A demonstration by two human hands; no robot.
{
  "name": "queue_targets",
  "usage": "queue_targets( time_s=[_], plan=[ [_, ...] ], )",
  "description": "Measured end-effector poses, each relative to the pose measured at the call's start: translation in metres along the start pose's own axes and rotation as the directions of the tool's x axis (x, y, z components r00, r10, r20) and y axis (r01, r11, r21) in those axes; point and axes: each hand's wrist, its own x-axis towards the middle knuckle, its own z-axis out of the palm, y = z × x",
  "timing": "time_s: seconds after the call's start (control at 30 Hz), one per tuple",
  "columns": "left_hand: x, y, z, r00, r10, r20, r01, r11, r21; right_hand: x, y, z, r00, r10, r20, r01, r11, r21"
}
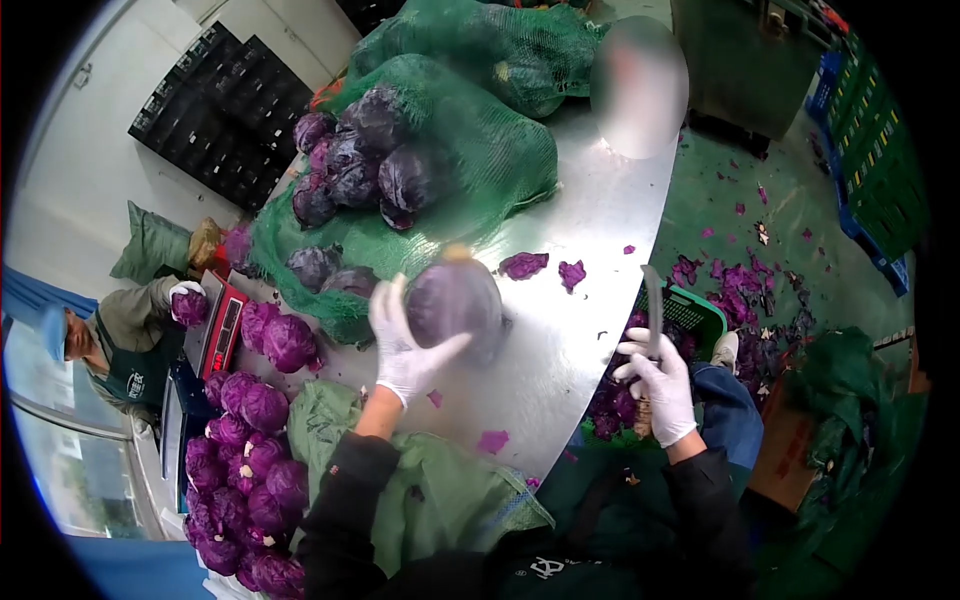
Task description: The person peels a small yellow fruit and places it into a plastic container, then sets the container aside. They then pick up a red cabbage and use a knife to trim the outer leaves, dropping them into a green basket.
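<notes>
My left hand (405,350), in a white glove, is spread wide with fingers and thumb apart, right at the near-left side of a red cabbage (455,305). That cabbage is smeared by motion over the metal table (560,370), its pale stem end pointing away from me. In my gloved right hand (660,385), past the table's right edge, a knife (654,310) is gripped with its blade pointing up. Below that hand, a green crate (695,315) holds purple leaves.
Red cabbages (375,165) lie on a green mesh bag (500,140) at the back. More peeled cabbages (250,480) are piled left, near a red scale (222,325) where a co-worker (130,340) holds one. Leaf scraps (740,295) litter the floor.
</notes>
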Motion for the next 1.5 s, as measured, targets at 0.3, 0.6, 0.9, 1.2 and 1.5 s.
queue_targets(
  time_s=[0.3,0.6,0.9,1.2,1.5],
  plan=[
    [-0.005,0.060,0.013,0.976,0.050,0.212,-0.003,0.976,-0.219,0.057,0.011,0.080,0.981,0.087,0.172,-0.074,0.994,-0.080],
    [-0.030,0.118,-0.018,0.792,-0.011,0.610,0.252,0.917,-0.311,-0.031,0.016,0.015,0.992,0.127,0.026,-0.118,0.969,-0.215],
    [-0.018,0.124,0.006,0.757,0.020,0.653,0.313,0.866,-0.390,-0.082,-0.011,-0.066,0.978,-0.040,-0.205,-0.011,0.970,-0.241],
    [-0.003,0.132,0.009,0.652,-0.163,0.740,0.632,0.656,-0.413,-0.085,-0.028,-0.156,0.820,-0.109,-0.561,0.099,0.994,-0.049],
    [-0.006,0.131,0.012,0.700,-0.161,0.696,0.560,0.729,-0.394,-0.050,-0.005,-0.069,0.994,-0.111,0.012,0.099,0.824,-0.558]
  ],
)
